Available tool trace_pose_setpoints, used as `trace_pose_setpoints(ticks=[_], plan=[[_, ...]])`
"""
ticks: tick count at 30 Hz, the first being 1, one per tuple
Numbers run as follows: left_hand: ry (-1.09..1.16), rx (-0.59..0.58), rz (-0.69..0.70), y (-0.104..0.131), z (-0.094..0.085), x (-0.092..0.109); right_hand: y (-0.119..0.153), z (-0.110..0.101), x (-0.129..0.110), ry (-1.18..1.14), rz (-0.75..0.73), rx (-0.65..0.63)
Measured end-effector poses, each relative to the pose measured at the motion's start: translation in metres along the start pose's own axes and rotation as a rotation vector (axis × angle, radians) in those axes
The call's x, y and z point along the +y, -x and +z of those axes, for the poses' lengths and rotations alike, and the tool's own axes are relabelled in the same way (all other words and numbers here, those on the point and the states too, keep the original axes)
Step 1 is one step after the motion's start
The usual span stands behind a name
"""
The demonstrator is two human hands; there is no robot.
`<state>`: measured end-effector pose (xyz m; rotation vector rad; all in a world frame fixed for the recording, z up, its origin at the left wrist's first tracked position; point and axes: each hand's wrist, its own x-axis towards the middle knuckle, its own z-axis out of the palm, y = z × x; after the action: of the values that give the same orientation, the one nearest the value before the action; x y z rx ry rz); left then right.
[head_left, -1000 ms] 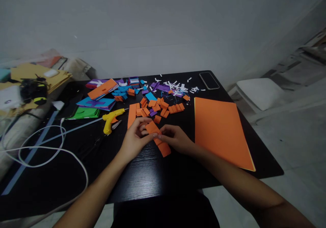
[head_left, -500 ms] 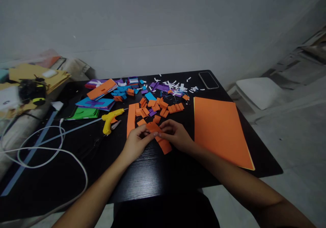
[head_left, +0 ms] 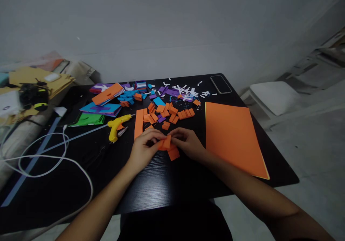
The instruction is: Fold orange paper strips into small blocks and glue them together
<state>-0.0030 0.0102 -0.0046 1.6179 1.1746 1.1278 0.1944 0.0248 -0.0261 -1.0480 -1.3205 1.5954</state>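
Note:
Low over the black table's front half, my left hand (head_left: 144, 149) and my right hand (head_left: 187, 143) pinch an orange paper strip (head_left: 174, 154) between them. The strip is bent, with one flap standing up between my fingertips and its lower end hanging toward me. My fingers hide part of it. Just beyond my hands lie several small folded orange paper pieces (head_left: 174, 119). A longer orange strip (head_left: 139, 122) lies flat beyond my left hand. To the right of my right hand rests a stack of orange sheets (head_left: 231, 137) with a yellow edge underneath.
A yellow glue gun (head_left: 115, 126) lies left of my hands, near a white cable (head_left: 81, 169). Folded coloured paper packets (head_left: 101, 109) sit behind it. White paper scraps (head_left: 185, 90) and a phone (head_left: 221, 84) are at the back. A white stool (head_left: 273, 97) stands at right.
The strip, flatter and longer before, is now folded up between my fingertips. My hands have shifted only slightly. The things on the table look the same.

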Motion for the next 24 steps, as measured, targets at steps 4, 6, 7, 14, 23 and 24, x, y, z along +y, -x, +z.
trace_pose_setpoints(ticks=[4,6,7,14,23,24], plan=[[-0.135,0.000,0.142,0.003,-0.001,-0.002,0.000,-0.002,-0.003,-0.042,0.007,0.006],[-0.181,0.005,0.176,0.004,-0.002,-0.004,0.000,-0.003,-0.004,-0.087,0.023,0.004],[-0.199,0.005,0.187,0.004,-0.002,-0.005,0.000,-0.003,-0.005,-0.109,0.037,0.001],[-0.266,-0.012,0.213,0.005,-0.003,-0.006,-0.002,-0.002,0.000,-0.106,0.021,0.063],[-0.381,-0.010,0.174,0.010,0.001,0.002,-0.001,-0.002,-0.003,-0.043,-0.064,0.152],[-0.400,-0.013,0.157,0.011,0.002,0.001,0.000,-0.002,-0.003,-0.037,-0.075,0.157]])
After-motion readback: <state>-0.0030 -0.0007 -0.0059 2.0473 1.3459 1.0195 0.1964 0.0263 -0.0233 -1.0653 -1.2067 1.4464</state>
